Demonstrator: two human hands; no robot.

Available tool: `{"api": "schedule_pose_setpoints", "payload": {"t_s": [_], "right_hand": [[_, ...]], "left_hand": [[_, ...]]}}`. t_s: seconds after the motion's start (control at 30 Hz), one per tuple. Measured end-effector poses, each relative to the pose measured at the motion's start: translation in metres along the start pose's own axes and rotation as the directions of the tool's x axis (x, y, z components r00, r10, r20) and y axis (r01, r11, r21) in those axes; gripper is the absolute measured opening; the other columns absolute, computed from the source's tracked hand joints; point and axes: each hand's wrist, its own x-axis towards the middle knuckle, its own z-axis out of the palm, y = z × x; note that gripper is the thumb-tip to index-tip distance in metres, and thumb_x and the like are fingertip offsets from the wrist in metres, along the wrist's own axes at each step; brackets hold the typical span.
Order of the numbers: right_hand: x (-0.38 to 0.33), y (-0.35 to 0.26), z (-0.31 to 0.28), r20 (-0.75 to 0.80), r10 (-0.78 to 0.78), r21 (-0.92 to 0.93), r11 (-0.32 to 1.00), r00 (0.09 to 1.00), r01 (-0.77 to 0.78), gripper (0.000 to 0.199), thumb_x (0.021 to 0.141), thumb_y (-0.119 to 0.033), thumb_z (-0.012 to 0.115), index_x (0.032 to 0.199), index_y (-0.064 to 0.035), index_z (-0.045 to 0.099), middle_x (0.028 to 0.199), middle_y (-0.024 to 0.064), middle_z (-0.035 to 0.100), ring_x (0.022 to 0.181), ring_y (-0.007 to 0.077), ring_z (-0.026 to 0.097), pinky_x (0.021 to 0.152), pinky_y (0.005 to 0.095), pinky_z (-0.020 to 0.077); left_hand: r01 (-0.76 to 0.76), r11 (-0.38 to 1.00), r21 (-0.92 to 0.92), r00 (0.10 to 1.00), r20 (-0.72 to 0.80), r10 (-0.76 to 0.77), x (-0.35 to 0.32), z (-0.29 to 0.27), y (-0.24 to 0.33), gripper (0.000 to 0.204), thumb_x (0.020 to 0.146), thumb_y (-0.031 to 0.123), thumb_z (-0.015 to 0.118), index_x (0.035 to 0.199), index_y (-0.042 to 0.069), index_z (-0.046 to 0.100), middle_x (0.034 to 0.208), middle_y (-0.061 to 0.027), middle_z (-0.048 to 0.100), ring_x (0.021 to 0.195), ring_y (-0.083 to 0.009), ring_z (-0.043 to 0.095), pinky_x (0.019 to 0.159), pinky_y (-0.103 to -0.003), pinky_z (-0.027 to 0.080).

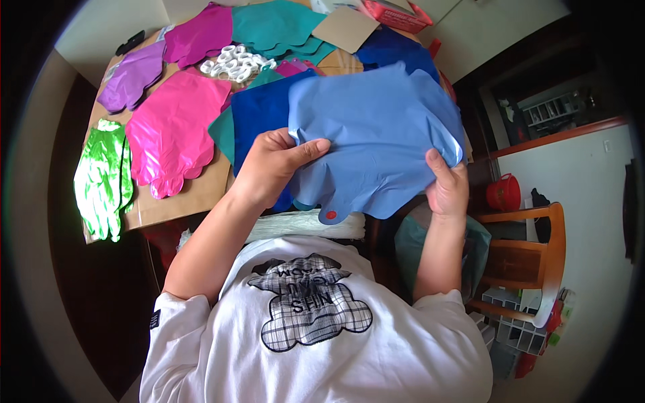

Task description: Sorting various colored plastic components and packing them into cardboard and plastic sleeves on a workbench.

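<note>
Above the near edge of the table I hold up a flat, light blue foil balloon (376, 134) with a wavy lower edge and a small tab bearing a red dot. My left hand (269, 161) grips its left side, thumb on top and fingers behind. At the right edge my right hand (447, 181) pinches it the same way; its fingers are mostly hidden. Partly covered by it, dark blue sheets (265, 114) lie on the table. A bundle of white strands (302, 226) rests between the table edge and my body.
On the table (161, 216) lie pink (171, 127), green (101, 181), purple (134, 77), magenta (199, 35) and teal (275, 27) foil pieces. White rings (236, 64) form a pile. A red basket (401, 15) stands far back; a wooden chair (521, 262) is at right.
</note>
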Motion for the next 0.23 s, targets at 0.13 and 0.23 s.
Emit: {"api": "schedule_pose_setpoints", "payload": {"t_s": [0.13,0.23], "right_hand": [[0.000,0.009,-0.017,-0.038,0.155,-0.120,0.980,0.987,-0.159,0.026,0.085,-0.022,0.076,0.101,-0.0021,0.070,0.081,-0.0012,0.067,0.067,0.0063,0.058,0.059,0.0200,0.0438],[0.020,0.002,0.014,0.027,0.170,-0.279,0.948,0.985,-0.155,0.034,0.084,-0.029,0.076,0.100,0.0003,0.069,0.080,-0.0011,0.066,0.064,0.0067,0.059,0.055,0.0186,0.0451]], "left_hand": [[-0.250,0.886,0.390,0.934,-0.146,0.327,-0.019,-0.008,0.003,0.026,0.081,0.023,0.081,0.077,0.002,0.067,0.065,0.0031,0.061,0.057,-0.0020,0.049,0.047,-0.021,0.040],[-0.306,0.802,0.512,0.856,-0.221,0.467,-0.016,-0.026,0.011,0.029,0.077,0.025,0.084,0.079,0.001,0.068,0.064,0.0038,0.061,0.057,-0.0012,0.047,0.046,-0.020,0.039]]}}
